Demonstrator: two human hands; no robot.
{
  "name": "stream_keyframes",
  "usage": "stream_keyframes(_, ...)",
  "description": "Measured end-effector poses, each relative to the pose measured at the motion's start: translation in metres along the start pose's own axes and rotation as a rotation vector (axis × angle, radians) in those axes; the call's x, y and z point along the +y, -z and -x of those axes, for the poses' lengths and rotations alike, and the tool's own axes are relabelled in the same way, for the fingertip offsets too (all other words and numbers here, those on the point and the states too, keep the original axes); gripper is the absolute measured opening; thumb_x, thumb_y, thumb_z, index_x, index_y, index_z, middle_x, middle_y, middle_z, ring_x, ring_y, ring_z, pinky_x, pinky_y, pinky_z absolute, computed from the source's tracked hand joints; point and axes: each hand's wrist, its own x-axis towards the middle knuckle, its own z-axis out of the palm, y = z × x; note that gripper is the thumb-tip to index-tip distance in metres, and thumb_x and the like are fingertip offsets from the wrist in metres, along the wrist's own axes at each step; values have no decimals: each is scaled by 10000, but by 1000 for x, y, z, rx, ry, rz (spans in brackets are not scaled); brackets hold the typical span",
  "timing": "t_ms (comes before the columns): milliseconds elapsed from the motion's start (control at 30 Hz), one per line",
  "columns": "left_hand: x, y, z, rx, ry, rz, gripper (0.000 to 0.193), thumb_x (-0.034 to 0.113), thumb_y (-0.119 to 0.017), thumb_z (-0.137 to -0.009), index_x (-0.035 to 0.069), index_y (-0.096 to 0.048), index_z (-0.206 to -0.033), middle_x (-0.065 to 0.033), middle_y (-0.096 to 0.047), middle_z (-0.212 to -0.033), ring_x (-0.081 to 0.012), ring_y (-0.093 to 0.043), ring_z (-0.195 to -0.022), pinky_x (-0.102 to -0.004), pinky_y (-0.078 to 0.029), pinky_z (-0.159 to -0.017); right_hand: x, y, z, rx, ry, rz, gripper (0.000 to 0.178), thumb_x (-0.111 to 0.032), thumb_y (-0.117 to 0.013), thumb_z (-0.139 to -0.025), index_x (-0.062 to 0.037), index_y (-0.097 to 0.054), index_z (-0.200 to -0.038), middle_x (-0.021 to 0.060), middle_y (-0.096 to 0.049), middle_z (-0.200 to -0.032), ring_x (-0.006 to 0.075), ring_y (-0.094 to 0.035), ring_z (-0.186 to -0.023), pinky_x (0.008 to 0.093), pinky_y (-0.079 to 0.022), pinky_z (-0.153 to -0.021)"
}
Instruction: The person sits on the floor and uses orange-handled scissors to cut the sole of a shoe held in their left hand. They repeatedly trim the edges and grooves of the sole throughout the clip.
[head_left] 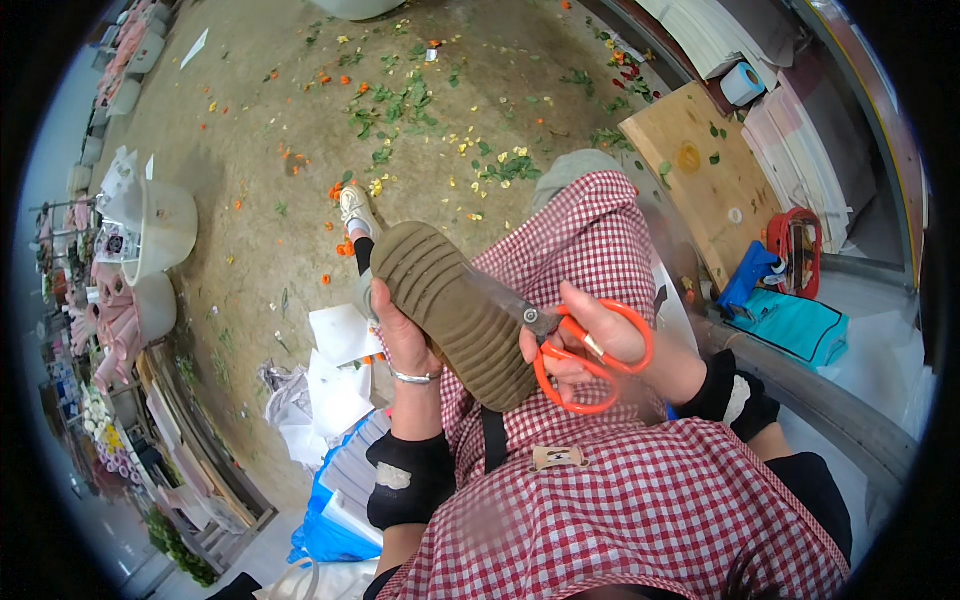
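Note:
A shoe (440, 310) is turned so its brown, ridged sole faces me, above my lap. My left hand (403, 335) is wrapped round its left edge, thumb up, a bangle at the wrist. Whether a foot is in the shoe is hidden. My right hand (590, 335) grips scissors (635, 330) with red-orange loop handles. Their dark blades point up and left, lying against or just over the sole's right edge; whether they touch it I cannot tell.
My checked apron (600, 480) covers my lap. Petals and green leaves (395, 105) litter the floor. White tubs (165, 225) stand left, with wrapped flowers (105, 320) beyond. At right are a wooden board (705, 180), a blue-green bag (795, 325) and a metal rail (800, 385).

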Motion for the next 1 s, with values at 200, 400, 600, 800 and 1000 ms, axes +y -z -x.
stream_keyframes(200, 1, -1, 2, -28, -68, -41, 645, 519, -524, -833, 35, -406, -1243, -108, -540, -1146, -226, -563, -991, -356, -478, -843, 7, 5, -3, -81, 48, -64, 764, -641, -129, -875, 14, -510, -975, 24, -449, -553, 103, -432, -428, 298, -520, -510)
stream_keyframes(400, -4, 10, 1, -39, -113, -92, 679, 538, -530, -817, 35, -403, -1256, -119, -525, -1174, -244, -545, -1021, -375, -467, -867, 19, 7, -1, -106, 38, -265, 756, -640, -146, -876, 18, -506, -976, 11, -443, -557, 91, -422, -412, 302, -523, -510)
stream_keyframes(600, -6, 3, 2, 0, -132, -51, 679, 547, -528, -814, 32, -421, -1244, -117, -527, -1173, -246, -536, -1031, -384, -456, -882, 25, -3, -7, 31, 163, -44, 748, -640, -155, -875, 7, -523, -946, -9, -409, -518, 78, -392, -406, 265, -499, -477)
stream_keyframes(800, -7, -6, 1, -10, -167, -66, 612, 468, -518, -858, 73, -359, -1296, -83, -519, -1170, -209, -541, -1012, -354, -460, -858, 20, -20, -7, 347, 239, 200, 703, -607, -154, -894, -6, -518, -919, -20, -399, -511, 66, -370, -407, 254, -484, -471)
stream_keyframes(1000, -2, -4, 1, -5, -152, -54, 655, 475, -530, -849, 70, -323, -1320, -90, -512, -1175, -214, -537, -1019, -360, -462, -857, 14, -4, 2, 187, 240, 27, 709, -605, -149, -895, 4, -504, -971, 2, -422, -551, 75, -385, -435, 288, -512, -499)
